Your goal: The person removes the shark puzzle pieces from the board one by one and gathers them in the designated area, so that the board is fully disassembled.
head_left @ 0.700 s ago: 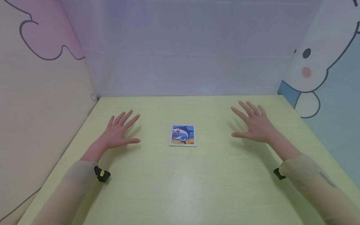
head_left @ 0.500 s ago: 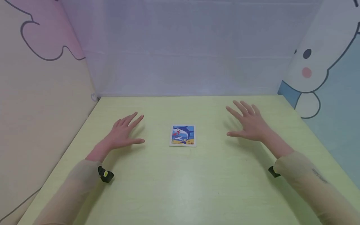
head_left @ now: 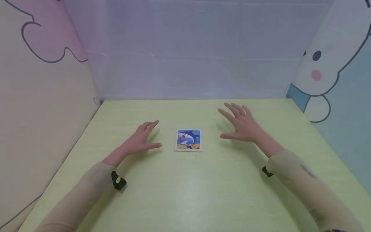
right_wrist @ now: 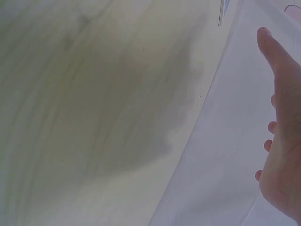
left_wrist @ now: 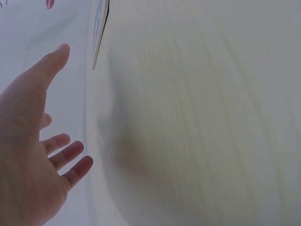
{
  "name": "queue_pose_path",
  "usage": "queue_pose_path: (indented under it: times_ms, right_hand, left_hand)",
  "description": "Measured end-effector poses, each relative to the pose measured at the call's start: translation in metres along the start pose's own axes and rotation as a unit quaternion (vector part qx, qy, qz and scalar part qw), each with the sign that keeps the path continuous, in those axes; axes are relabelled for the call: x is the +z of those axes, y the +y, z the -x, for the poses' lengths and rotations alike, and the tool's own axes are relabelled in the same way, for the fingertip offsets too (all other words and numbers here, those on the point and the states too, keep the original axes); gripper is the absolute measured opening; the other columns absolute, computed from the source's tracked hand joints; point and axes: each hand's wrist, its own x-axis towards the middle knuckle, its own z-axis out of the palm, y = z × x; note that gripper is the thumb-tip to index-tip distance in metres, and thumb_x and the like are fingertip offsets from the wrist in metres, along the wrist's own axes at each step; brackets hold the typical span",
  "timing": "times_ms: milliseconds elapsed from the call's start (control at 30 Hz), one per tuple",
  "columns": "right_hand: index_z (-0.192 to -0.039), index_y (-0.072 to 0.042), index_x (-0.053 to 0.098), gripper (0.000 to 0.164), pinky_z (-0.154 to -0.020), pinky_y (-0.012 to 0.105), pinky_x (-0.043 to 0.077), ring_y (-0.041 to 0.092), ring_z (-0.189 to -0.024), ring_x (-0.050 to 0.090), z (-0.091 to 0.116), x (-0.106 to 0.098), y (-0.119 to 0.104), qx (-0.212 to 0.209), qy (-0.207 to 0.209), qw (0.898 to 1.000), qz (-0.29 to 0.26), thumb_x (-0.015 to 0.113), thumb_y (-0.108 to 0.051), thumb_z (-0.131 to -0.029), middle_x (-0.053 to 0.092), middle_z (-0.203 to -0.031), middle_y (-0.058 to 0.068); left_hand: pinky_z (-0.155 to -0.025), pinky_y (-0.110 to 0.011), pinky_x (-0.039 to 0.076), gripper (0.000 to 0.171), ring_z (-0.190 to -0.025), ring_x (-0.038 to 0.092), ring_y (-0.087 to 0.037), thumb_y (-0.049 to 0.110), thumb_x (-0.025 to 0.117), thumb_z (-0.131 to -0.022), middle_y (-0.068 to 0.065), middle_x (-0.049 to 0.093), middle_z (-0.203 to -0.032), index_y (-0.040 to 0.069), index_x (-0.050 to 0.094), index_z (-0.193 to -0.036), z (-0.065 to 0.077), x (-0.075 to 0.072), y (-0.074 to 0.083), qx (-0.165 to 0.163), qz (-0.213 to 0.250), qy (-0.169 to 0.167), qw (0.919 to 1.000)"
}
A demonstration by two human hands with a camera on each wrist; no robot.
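A square picture puzzle with a white border lies flat in the middle of the table; its picture shows a blue dolphin-like animal over sand. To its left, my left hand hovers above the table with the thumb spread away from the fingers. On the other side, my right hand is held in the air, fingers spread, a little farther from the puzzle. Neither hand touches anything. In the left wrist view the puzzle's edge shows beyond the thumb; only a sliver of the puzzle appears in the right wrist view.
The pale yellow-green table runs back to a whitish cloth wall. Cloth panels with cartoon drawings stand on the left and right. A black camera sits at my left wrist.
Both hands have moved inward toward the puzzle, the left to the right and the right to the left. The left hand has turned so its fingers overlap more. The puzzle has stayed put.
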Motion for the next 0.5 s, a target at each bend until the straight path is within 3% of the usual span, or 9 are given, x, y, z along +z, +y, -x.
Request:
queue_pose_path:
  times_ms: [200, 500]
  right_hand:
    - [-0.157, -0.025, 0.025, 0.103, -0.115, 0.067, 0.019, 0.038, -0.146, 0.026, -0.014, 0.003, -0.014, -0.008, -0.003, 1.0, -0.014, 0.068, -0.07, -0.076, 0.027, -0.16, 0.014]
    - [-0.158, -0.027, 0.023, 0.1, -0.112, 0.062, 0.027, 0.037, -0.141, 0.033, -0.029, 0.01, -0.03, -0.006, -0.025, 0.999, -0.038, 0.066, -0.07, -0.079, 0.035, -0.154, 0.014]
  left_hand:
    - [-0.1, -0.048, 0.049, 0.097, -0.121, 0.056, -0.031, 0.044, 0.075, -0.085, -0.016, 0.036, -0.151, 0.017, 0.019, -0.159, -0.01, 0.013, 0.013, -0.013, 0.064, -0.009, 0.9978]
    - [-0.09, -0.038, 0.057, 0.088, -0.105, 0.065, -0.025, 0.033, 0.077, -0.086, -0.014, 0.046, -0.147, 0.011, 0.028, -0.156, -0.021, 0.028, 0.029, -0.028, 0.13, -0.007, 0.9911]
